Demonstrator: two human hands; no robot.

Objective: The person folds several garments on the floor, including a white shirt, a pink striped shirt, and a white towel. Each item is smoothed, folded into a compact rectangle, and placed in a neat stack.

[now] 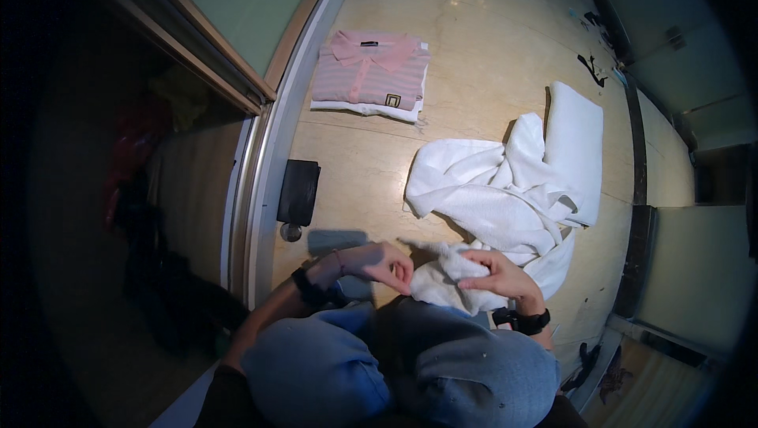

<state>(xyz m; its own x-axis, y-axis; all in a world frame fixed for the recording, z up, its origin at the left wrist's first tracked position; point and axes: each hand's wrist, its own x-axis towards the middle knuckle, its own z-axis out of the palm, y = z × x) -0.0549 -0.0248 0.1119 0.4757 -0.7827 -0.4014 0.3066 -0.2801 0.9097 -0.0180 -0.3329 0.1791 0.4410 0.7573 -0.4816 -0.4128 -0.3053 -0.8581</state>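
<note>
A crumpled white towel (491, 203) is spread over the tiled floor in front of me, its near part bunched up by my knees. My right hand (497, 277) grips this bunched part between thumb and fingers. Just left of the bunch is my left hand (388, 265), its thumb and fingers curled close together near the cloth's edge; whether it pinches any cloth I cannot tell. A folded white towel (574, 149) lies at the right, partly touched by the loose one. Farther off at the left rests a folded pink and grey striped polo shirt (373, 75) on top of a white folded garment (402, 113).
Beside the sliding door track (251, 191) on the left lie a black wallet-like item (299, 192) and a small round clear object (291, 232). A black strap-like item (591, 70) is on the floor at the upper right. Pale panels with a dark edge run along the right.
</note>
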